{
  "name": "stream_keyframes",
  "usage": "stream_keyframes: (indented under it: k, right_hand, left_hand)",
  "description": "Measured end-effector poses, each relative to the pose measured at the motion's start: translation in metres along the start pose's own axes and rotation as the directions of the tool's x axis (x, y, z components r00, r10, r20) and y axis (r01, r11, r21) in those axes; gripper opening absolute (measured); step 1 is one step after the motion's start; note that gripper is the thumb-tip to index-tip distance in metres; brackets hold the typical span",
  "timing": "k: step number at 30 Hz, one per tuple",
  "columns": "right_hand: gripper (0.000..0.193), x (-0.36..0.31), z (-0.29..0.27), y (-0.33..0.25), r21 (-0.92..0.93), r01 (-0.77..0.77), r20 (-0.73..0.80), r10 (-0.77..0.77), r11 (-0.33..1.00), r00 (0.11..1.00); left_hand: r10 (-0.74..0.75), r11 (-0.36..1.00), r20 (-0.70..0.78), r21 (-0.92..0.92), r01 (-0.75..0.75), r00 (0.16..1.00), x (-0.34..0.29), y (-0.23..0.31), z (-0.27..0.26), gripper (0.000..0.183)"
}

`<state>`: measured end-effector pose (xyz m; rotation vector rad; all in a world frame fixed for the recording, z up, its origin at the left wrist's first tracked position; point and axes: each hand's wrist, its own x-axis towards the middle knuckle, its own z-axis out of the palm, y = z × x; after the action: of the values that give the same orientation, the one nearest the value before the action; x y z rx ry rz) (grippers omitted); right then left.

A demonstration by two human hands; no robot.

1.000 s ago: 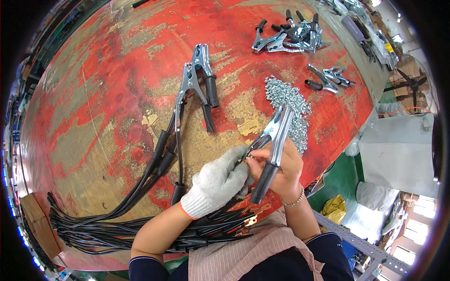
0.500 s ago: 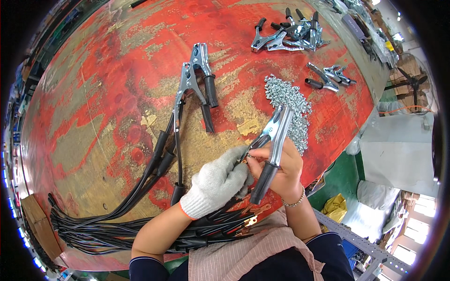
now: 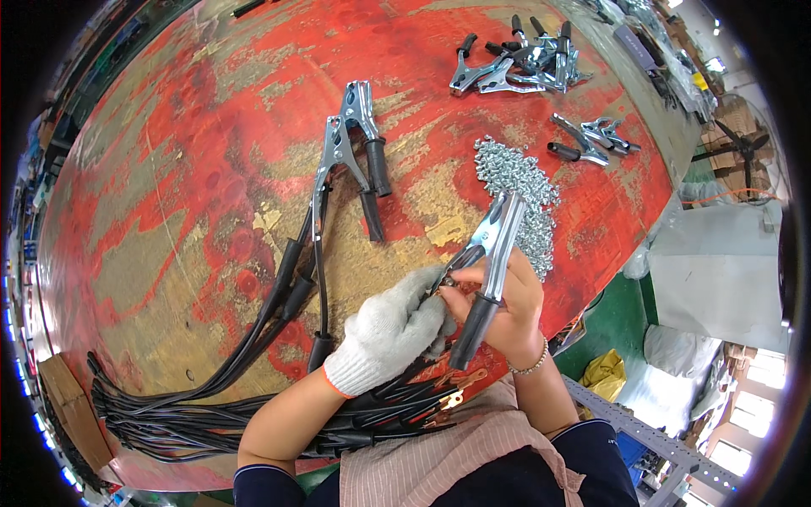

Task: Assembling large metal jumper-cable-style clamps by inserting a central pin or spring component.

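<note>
Head view, looking down on a worn red table [image 3: 194, 169] with patches of bare yellowish surface. The right hand [image 3: 507, 308], bare and wearing a thin bracelet, is wrapped around a large metal clamp [image 3: 487, 253] with a black rubber handle, holding it tilted above the near edge of the table so its silver nose points up and away. The left hand [image 3: 389, 329], in a white knit glove, is curled with its fingertips pinched at the lower arm of that clamp, just beside the right thumb; what it pinches there is too small to tell. Just beyond the clamp's nose lies a heap of small silver screws [image 3: 519, 190]. Further left on the table rest two finished clamps [image 3: 355, 144], already joined to black cables [image 3: 291, 279] that run down to a thick bundle of cables [image 3: 169, 410] at the near left edge. Copper cable ends [image 3: 452, 393] stick out under the wrists. At the far side sits a pile of loose clamps [image 3: 515, 63], with a few clamp parts [image 3: 591, 139] near it.
</note>
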<state>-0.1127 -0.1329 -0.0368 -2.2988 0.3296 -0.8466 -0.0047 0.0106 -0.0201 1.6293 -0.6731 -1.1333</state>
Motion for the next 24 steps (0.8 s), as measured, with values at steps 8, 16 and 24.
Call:
stream_keyframes:
  k: [8,16,24]
  right_hand:
    - [0.026,-0.001,0.003,0.003,-0.012,0.038,-0.022,-0.038,0.999,0.999]
    - [0.026,-0.003,0.002,0.003,-0.029,0.066,-0.028,-0.067,0.997,0.997]
    - [0.026,-0.003,0.003,0.004,-0.022,0.135,-0.045,-0.136,0.991,0.990]
  left_hand:
    - [-0.039,0.999,-0.021,0.013,0.039,0.999,0.000,0.004,0.002,0.038]
    - [-0.006,1.000,-0.036,0.025,0.007,0.999,0.001,-0.005,0.003,0.037]
    - [-0.005,0.999,-0.044,0.053,0.008,0.999,-0.001,0.001,0.003,0.037]
